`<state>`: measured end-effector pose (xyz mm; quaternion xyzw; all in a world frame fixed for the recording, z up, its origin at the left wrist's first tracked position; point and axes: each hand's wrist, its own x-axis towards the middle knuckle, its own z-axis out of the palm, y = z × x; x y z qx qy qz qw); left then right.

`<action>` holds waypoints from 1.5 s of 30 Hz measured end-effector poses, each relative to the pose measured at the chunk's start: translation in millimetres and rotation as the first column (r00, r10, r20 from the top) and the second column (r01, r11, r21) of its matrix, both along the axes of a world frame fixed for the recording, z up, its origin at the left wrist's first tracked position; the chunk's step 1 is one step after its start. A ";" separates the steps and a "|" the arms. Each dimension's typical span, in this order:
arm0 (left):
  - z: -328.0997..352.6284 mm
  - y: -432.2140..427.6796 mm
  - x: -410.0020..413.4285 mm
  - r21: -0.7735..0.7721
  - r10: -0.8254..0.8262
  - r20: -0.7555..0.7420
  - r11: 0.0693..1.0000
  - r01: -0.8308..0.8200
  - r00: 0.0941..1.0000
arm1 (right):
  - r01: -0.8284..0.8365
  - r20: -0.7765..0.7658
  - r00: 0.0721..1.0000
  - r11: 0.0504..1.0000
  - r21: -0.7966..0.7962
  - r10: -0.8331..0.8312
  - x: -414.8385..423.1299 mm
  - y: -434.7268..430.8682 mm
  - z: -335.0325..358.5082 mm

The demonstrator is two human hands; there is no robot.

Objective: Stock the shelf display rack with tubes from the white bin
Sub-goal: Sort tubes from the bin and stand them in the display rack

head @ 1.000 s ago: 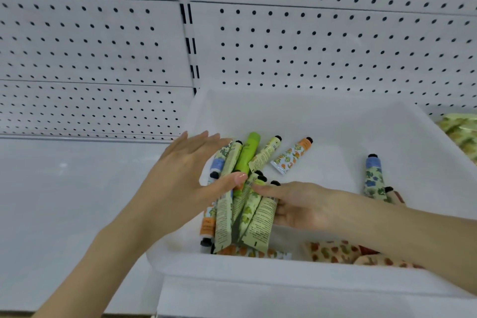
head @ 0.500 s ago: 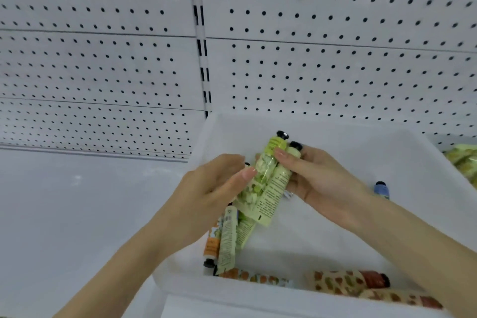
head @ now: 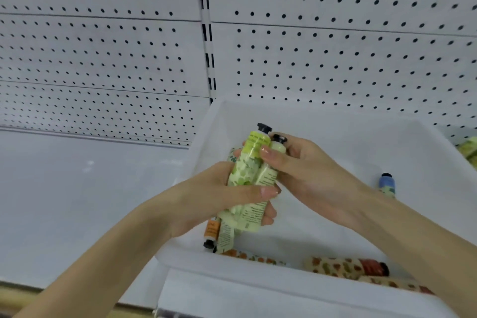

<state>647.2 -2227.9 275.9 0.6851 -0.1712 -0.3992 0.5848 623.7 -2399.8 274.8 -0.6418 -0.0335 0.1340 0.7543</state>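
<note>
Clasping a small bundle of green tubes (head: 249, 175) at the centre of the frame, both hands hold it just above the white bin (head: 258, 273). These tubes are soft, flattened plastic with crimped lower ends and small black screw caps pointing up; one has a bright lime shoulder over a leaf pattern, the other is pale green with fine dark print too small to read. The left hand (head: 206, 199) wraps around the lower half, thumb pressed across the front. The right hand (head: 304, 175) pinches the upper part, its thumb laid over the lime band.

Under the left hand, an orange tube (head: 212, 231) and a pale printed one hang or lean toward the bin floor; which, I cannot quite tell. Along the bin's near wall, lower right, lie tubes with an orange fruit pattern (head: 343, 267), one with a red neck. A blue-capped tube (head: 386, 183) rests at right.

Behind, a white pegboard panel (head: 335, 46) with rows of dark round holes fills the upper frame, and a smooth white shelf (head: 77, 188) spreads left.
</note>
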 end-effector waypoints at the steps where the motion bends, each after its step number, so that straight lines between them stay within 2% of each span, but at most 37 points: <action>1: 0.6 -0.2 -0.9 0.005 0.048 0.033 0.999 -0.048 0.998 | -0.001 -0.001 1.000 1.000 -0.021 0.001 2.0 0.0 -2.2; 4: 0.4 3.3 0.8 -0.062 0.279 0.116 0.960 -0.273 0.953 | 0.136 -0.114 0.983 0.987 -0.081 -0.144 13.0 -7.6 -12.7; 7: 1.4 6.9 6.1 -0.224 0.445 0.025 0.875 -0.429 0.895 | 0.305 -0.305 0.886 0.934 -0.184 -0.349 22.6 -19.9 -32.6; 12: 0.8 9.0 13.3 -0.383 0.524 -0.183 0.741 -0.551 0.832 | 0.244 -0.517 0.796 0.949 -0.199 -0.313 26.3 -20.0 -64.8; 15: -1.0 11.0 13.9 -0.424 0.543 -0.208 0.699 -0.576 0.813 | 0.272 -0.550 0.776 0.951 -0.149 -0.308 28.1 -11.4 -71.2; 22: -6.7 10.3 14.8 -0.365 0.536 -0.120 0.758 -0.540 0.835 | 0.343 -0.634 0.723 0.939 -0.019 -0.277 38.8 5.5 -73.1; 26: -6.2 11.7 15.6 -0.377 0.534 -0.155 0.746 -0.549 0.831 | 0.318 -0.607 0.738 0.945 -0.071 -0.294 46.6 19.4 -73.7; 34: -7.1 12.3 17.0 -0.381 0.567 -0.208 0.704 -0.600 0.797 | 0.384 -0.625 0.700 0.920 -0.079 -0.346 56.2 36.3 -77.2; 40: -6.2 11.8 16.2 -0.371 0.587 -0.201 0.695 -0.616 0.784 | 0.371 -0.645 0.707 0.929 -0.012 -0.291 51.8 31.8 -75.9; 45: -6.0 12.2 15.9 -0.365 0.592 -0.202 0.694 -0.621 0.781 | 0.287 -0.676 0.704 0.958 -0.008 -0.217 42.7 16.2 -75.0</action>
